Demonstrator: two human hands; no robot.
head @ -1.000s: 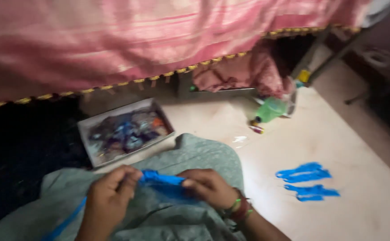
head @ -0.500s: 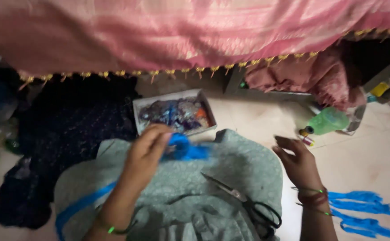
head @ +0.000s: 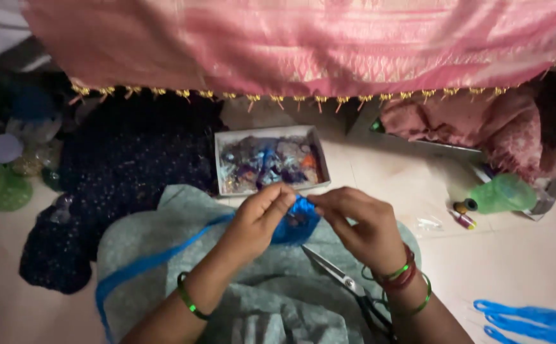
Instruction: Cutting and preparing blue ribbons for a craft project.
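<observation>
My left hand (head: 259,220) and my right hand (head: 361,226) meet over my lap, both pinching a bunched piece of bright blue ribbon (head: 298,223). The ribbon's long tail (head: 144,267) trails down to the left across the grey-green cloth (head: 163,236) on my lap. A pair of scissors (head: 338,277) lies on that cloth just below my right hand, blades pointing toward the ribbon. Green bangles sit on both wrists, with red ones on the right.
A white box (head: 270,159) of mixed colourful scraps stands on the floor ahead. Dark sequinned fabric (head: 131,165) lies left, pink fabric (head: 303,44) hangs above. A green thread cone (head: 501,194) and cut blue ribbon strips (head: 533,318) lie right.
My right hand, held apart to the right half a second ago, has come back to the blue ribbon beside my left hand. The view has shifted too.
</observation>
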